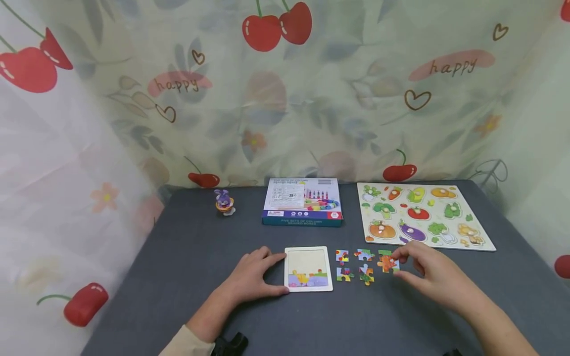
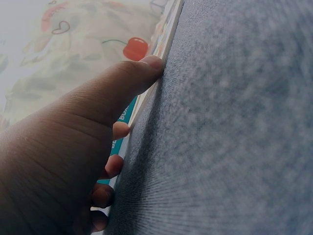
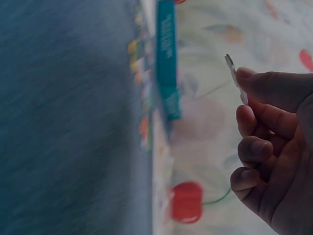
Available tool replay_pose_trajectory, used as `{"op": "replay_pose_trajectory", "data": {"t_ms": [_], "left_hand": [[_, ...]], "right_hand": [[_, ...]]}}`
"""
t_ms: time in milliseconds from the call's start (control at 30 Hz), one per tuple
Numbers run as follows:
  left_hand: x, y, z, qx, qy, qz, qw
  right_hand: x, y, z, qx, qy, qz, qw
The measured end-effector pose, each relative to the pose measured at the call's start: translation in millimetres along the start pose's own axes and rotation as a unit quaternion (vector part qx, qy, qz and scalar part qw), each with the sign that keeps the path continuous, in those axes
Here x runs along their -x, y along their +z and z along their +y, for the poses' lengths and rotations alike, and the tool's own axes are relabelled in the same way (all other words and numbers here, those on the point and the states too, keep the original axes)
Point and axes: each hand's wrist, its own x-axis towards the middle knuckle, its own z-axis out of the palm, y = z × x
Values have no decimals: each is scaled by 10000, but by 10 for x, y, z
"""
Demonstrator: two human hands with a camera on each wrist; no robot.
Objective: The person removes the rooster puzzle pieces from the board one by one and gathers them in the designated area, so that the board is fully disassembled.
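Observation:
A small white-framed jigsaw tray [image 1: 308, 248] lies flat on the table, with pieces filling the bottom of its picture area. At its left edge, my left hand [image 1: 254, 277] holds the frame, thumb at the lower corner and forefinger at the upper. In the left wrist view the thumb [image 2: 124, 81] presses on the tray's edge. My right hand [image 1: 432, 274] pinches a jigsaw piece [image 1: 394, 264] between thumb and fingers. The right wrist view shows that piece [image 3: 236, 81] edge-on, above the table. Several loose pieces [image 1: 366, 273] lie between the tray and my right hand.
Behind the tray stands a flat boxed set [image 1: 303, 221]. A vegetable puzzle board [image 1: 432, 230] lies at the back right, close to my right hand. A small purple figurine [image 1: 224, 201] is at the back left. Printed curtains [image 1: 285, 99] enclose the dark table [image 1: 187, 257].

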Motion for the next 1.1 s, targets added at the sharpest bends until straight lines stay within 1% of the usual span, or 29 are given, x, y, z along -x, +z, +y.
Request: {"op": "replay_pose_trajectory", "data": {"t_ms": [100,200,300,367,433,533,700,800,933,1100], "left_hand": [[2,-4,11,1,-25,-29,10000],[6,1,3,-2,-52,-54,10000],[5,9,-1,27,-54,-78,10000],[4,8,2,37,-39,-74,10000],[4,1,10,37,-19,-57,10000],[6,-12,21,13,10,-22,10000],[0,-20,20,-7,30,-33,10000],[-4,-25,21,-10,36,-43,10000],[-8,-24,22,-20,12,-66,10000],[-7,-6,14,-37,-26,-38,10000]], "right_hand": [[47,52,148,-37,92,-198,9998],[38,117,290,-60,175,-474,9987],[14,178,400,-88,418,-844,9955],[0,218,447,-134,567,-1077,9925],[-7,253,473,-129,633,-1247,9901],[-10,285,482,-44,651,-1364,9885],[-11,300,466,175,693,-1369,9880],[-11,264,414,198,720,-1335,9882],[-35,143,269,207,754,-1131,9905],[-102,-31,23,223,671,-733,9948]]}}
